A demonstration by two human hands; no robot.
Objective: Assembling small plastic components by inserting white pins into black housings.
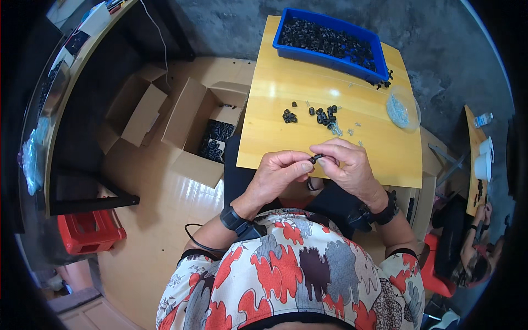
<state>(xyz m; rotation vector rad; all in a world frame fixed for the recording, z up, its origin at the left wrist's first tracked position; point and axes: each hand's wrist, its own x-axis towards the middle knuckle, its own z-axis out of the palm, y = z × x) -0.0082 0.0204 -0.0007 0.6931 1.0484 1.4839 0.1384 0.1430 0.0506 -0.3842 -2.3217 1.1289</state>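
Between my two hands, at the near edge of the yellow table [264,129], is a small black plastic part [315,158]. My left hand [279,175] pinches it with thumb and forefinger from the left. From the right, the fingertips of my right hand [350,165] close on its other end. My fingers hide most of the part. Just beyond my hands lies a loose pile of black plastic parts [325,116], with small clear or silvery pieces [336,130] scattered by it. A smaller cluster of black pieces [289,116] sits to its left.
A blue bin [330,62] full of black parts stands at the table's far end. At its right edge is a clear round tub [400,110] of pale small pieces. Cardboard boxes [190,118] and a red stool [91,232] are on the left. Another person [467,247] sits at right.
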